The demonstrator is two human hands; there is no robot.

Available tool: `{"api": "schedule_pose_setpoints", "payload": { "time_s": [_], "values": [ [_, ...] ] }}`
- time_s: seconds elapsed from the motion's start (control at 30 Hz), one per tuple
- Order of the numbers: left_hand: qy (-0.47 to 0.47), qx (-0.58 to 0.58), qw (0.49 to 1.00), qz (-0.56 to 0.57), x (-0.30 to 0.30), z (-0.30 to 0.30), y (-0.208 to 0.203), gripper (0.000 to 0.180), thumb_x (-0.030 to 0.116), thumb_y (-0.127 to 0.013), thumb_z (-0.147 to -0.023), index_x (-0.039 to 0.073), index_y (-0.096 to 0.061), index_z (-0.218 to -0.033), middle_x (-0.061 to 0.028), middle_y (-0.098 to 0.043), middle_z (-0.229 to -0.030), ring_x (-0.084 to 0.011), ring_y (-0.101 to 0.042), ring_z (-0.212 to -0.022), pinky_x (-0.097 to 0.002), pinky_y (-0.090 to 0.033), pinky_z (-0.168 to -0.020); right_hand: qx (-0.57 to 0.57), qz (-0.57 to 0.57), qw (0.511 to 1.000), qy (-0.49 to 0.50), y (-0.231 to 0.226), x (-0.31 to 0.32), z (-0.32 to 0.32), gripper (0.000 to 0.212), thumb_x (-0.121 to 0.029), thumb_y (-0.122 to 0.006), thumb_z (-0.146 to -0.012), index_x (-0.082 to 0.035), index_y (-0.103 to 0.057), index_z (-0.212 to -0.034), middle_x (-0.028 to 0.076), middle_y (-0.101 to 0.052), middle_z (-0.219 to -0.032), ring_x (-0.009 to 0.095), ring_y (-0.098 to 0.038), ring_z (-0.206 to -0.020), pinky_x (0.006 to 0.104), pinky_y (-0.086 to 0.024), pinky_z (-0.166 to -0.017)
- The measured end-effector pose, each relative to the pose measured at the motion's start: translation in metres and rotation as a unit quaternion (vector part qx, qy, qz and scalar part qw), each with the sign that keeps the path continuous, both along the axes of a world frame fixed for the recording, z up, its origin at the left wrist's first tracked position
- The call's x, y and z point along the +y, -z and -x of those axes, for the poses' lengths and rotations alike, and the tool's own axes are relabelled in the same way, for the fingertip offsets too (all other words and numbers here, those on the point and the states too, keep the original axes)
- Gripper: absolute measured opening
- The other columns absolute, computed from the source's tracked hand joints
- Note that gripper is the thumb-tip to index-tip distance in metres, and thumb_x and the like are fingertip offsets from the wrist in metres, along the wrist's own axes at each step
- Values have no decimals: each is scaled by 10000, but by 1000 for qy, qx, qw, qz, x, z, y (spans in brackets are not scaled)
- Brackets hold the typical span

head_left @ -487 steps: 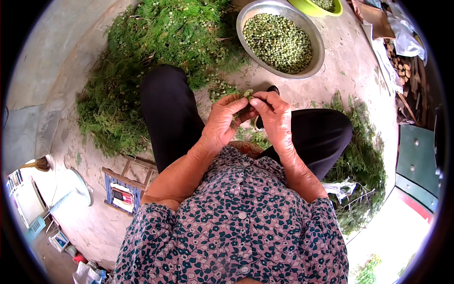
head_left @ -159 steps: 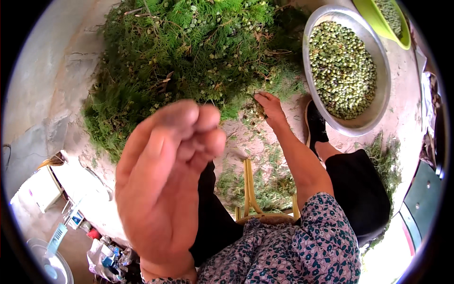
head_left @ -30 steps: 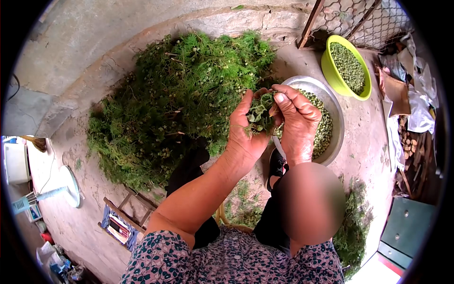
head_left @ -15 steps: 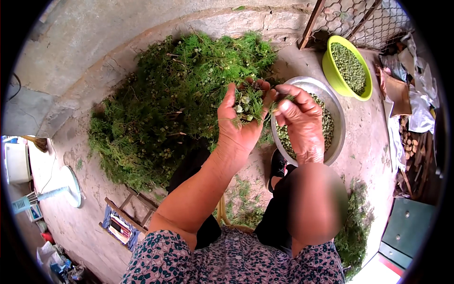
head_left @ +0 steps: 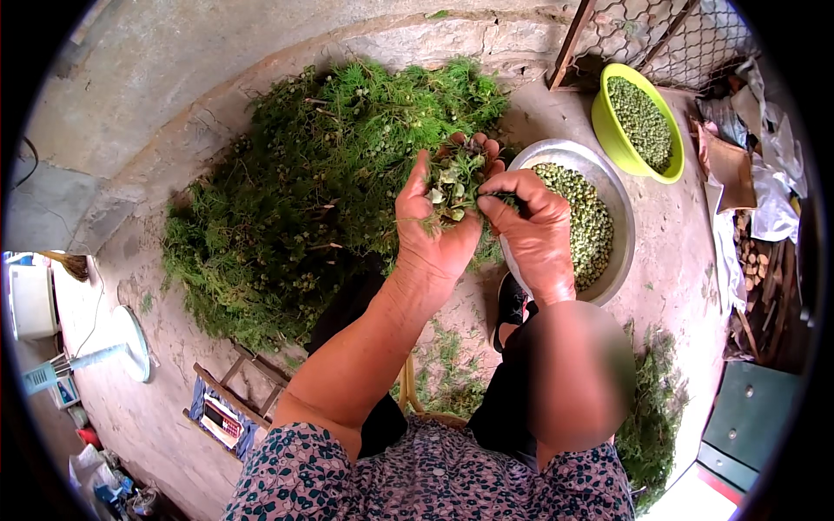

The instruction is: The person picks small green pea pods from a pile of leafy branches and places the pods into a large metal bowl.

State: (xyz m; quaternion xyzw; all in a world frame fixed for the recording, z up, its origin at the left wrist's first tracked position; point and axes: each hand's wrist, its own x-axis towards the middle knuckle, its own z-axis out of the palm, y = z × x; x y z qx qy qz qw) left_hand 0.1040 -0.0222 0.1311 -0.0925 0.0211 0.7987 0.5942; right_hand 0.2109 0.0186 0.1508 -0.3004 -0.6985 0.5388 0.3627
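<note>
My left hand (head_left: 432, 239) is turned palm up, its fingers curled around a leafy conifer sprig with pale green cones (head_left: 452, 187). From the right, my right hand (head_left: 539, 230) pinches thumb and forefinger together at the edge of that sprig, a bit of dark greenery between them. Just behind my right hand stands a round metal bowl (head_left: 618, 252) with many small green cones (head_left: 578, 204) in it. A large heap of cut conifer branches (head_left: 287, 191) lies to the left of and beyond my left hand.
A lime-green basin (head_left: 606, 139) full of green cones stands at the far right by a wire mesh panel (head_left: 704, 43). More cut greenery (head_left: 651, 417) lies near right. At left are a small folding stool (head_left: 230, 399) with a phone on it and a fan (head_left: 132, 343).
My right hand has moved slightly left and down, its fingertips closing in against the sprig. The sprig has turned a little in my left palm, and more cones show in the bowl.
</note>
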Motion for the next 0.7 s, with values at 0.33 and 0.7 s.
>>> {"api": "schedule_pose_setpoints", "payload": {
  "time_s": [0.33, 0.7],
  "values": [
    [-1, 13, 999, -31, 0, 2, 3, 394, 294, -299, -941, -19, -516, -1041, -180, -554, -1078, -321, -503, -1058, -438, -402, -931, 235, 356, 904, 0, -5, 4, -7, 169, -11, -557, -835, -15, -582, -1003, 23, -583, -812, 91, -504, -619, 220, -440, -561],
    [-9, -37, 999, 15, 0, 11, -7, 396, 296, -333, -936, -39, -501, -1062, -205, -544, -1090, -345, -497, -1065, -449, -365, -981, 31, 200, 920, -334, -20, 7, -38, 156, -59, -647, -754, 23, -638, -887, 78, -606, -820, 146, -563, -674, 269, -459, -602]
  ]
}}
